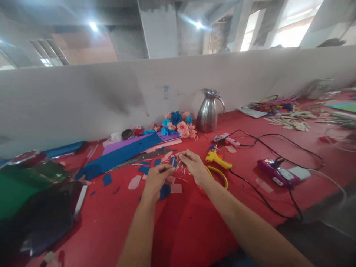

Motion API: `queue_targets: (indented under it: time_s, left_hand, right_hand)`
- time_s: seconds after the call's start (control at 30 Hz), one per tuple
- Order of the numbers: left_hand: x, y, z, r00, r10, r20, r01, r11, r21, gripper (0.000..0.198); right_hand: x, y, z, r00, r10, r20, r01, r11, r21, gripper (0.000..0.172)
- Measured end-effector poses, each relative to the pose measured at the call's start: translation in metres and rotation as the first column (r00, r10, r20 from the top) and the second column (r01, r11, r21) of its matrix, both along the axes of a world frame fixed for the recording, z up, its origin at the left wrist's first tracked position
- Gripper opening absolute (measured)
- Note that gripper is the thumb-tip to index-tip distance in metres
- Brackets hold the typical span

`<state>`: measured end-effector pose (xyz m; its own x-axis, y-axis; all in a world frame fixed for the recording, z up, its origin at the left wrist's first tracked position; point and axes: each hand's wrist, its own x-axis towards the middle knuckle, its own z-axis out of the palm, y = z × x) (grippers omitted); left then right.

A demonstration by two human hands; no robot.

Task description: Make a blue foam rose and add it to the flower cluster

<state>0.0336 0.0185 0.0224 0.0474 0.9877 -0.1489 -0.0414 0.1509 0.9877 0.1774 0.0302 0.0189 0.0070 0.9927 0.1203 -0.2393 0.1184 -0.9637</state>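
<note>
My left hand (158, 181) is closed in a pinch above the paper scraps, and a thin pale sliver shows at its fingertips. Just right of it and slightly farther away, my right hand (194, 167) also pinches, with something small and pinkish at its fingertips. What either hand holds is too small to name. Beneath them lie blue paper pieces (144, 169) and pink paper pieces (134, 182). A yellow loop-shaped handle (226, 181) lies beside my right wrist, partly hidden by it. Past that wrist is a yellow glue gun (218, 159).
Paper flowers (183, 127) and a metal jug (208, 113) stand by the wall. Blue crepe paper (119, 155) lies at left, near a dark bag (52, 215). At right are a pink glue gun (232, 141), a purple power strip (278, 173) and loose cords.
</note>
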Motion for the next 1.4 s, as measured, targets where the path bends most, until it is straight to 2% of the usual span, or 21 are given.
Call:
queue_targets:
  time_s: [0.13, 0.23, 0.3, 0.5, 0.63, 0.83, 0.93, 1.03, 1.1, 1.17, 1.3, 1.4]
  left_hand:
    - [-0.001, 0.002, -0.002, 0.997, 0.06, 0.058, -0.06, 0.998, -0.001, 0.032]
    - [-0.001, 0.002, -0.002, 0.984, 0.074, 0.164, -0.07, 0.997, -0.027, 0.031]
    - [-0.001, 0.001, -0.001, 0.964, 0.093, 0.249, -0.086, 0.996, -0.04, 0.032]
    - [0.001, -0.002, 0.006, 0.912, 0.135, 0.388, -0.098, 0.989, -0.114, 0.037]
    - [0.001, -0.001, 0.007, 0.906, 0.113, 0.407, -0.09, 0.993, -0.076, 0.037]
    - [-0.002, 0.002, 0.001, 0.944, 0.07, 0.321, -0.045, 0.996, -0.082, 0.034]
    - [-0.007, 0.004, 0.002, 0.899, 0.097, 0.427, -0.088, 0.995, -0.039, 0.029]
    - [-0.014, 0.006, 0.006, 0.832, 0.141, 0.537, -0.169, 0.986, 0.003, 0.023]
    - [-0.018, 0.008, 0.007, 0.827, 0.15, 0.542, -0.186, 0.982, 0.012, 0.02]
    - [-0.019, 0.009, 0.008, 0.835, 0.149, 0.53, -0.189, 0.982, 0.02, 0.018]
    - [-0.014, 0.007, 0.006, 0.861, 0.13, 0.491, -0.173, 0.984, 0.042, 0.018]
    - [-0.01, 0.007, 0.004, 0.866, 0.117, 0.486, -0.164, 0.985, 0.054, 0.02]
  right_hand:
    - [-0.003, -0.003, 0.0, 0.985, 0.155, 0.081, -0.154, 0.988, -0.022, 0.015]
    - [-0.006, -0.006, -0.002, 0.947, 0.301, 0.115, -0.3, 0.954, -0.028, 0.025]
    - [-0.008, -0.008, -0.004, 0.936, 0.332, 0.116, -0.329, 0.943, -0.044, 0.028]
    - [-0.01, -0.006, -0.012, 0.915, 0.347, 0.206, -0.347, 0.937, -0.038, 0.013]
    - [-0.009, -0.005, -0.012, 0.936, 0.26, 0.236, -0.267, 0.964, -0.004, 0.012]
    - [-0.009, -0.002, -0.014, 0.927, 0.208, 0.313, -0.217, 0.976, -0.006, 0.01]
    - [-0.006, -0.001, -0.014, 0.9, 0.17, 0.402, -0.196, 0.98, 0.025, 0.009]
    - [0.003, 0.001, -0.012, 0.814, 0.008, 0.581, -0.065, 0.995, 0.077, 0.01]
    - [0.011, 0.004, -0.01, 0.715, -0.107, 0.69, 0.046, 0.993, 0.107, 0.012]
    - [0.017, 0.006, -0.011, 0.598, -0.179, 0.781, 0.105, 0.984, 0.145, 0.013]
    - [0.018, 0.007, -0.015, 0.323, -0.243, 0.915, 0.067, 0.97, 0.234, 0.018]
    - [0.009, 0.004, -0.02, 0.238, -0.25, 0.938, 0.02, 0.967, 0.253, 0.017]
